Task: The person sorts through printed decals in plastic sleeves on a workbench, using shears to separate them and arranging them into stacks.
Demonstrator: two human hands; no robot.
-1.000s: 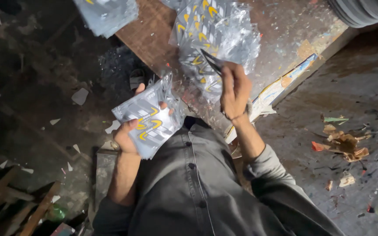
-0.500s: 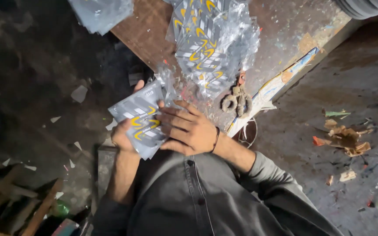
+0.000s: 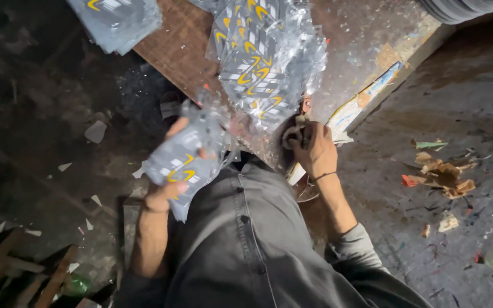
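Holding a small stack of silver-grey plastic packets point(image 3: 179, 165) with yellow curved marks, the left hand point(image 3: 164, 191) has its fingers closed around the bundle — thumb over the near face, fingertips showing past the far edge. The stack sits just ahead of the grey shirt point(image 3: 252, 239), tilted and raised off the worktop point(image 3: 178, 45). Thin film like this is likely light, floppy and slick, so loose sheets could fan out or slide; a pinch across the whole thickness near one short edge, as here, looks the safest hold. Beyond the left hand lies a much larger heap of the same packets point(image 3: 263, 63), crinkled and glossy, spilling over the worktop's near edge. The right hand point(image 3: 314, 149) rests at that edge, just below the heap, fingers curled onto a pair of scissors point(image 3: 295, 130) — whether it grips them fully I cannot tell. Another pile of packets point(image 3: 118, 20) sits well beyond the left hand. Paper scraps point(image 3: 437, 174) litter the floor to the right of the right hand.
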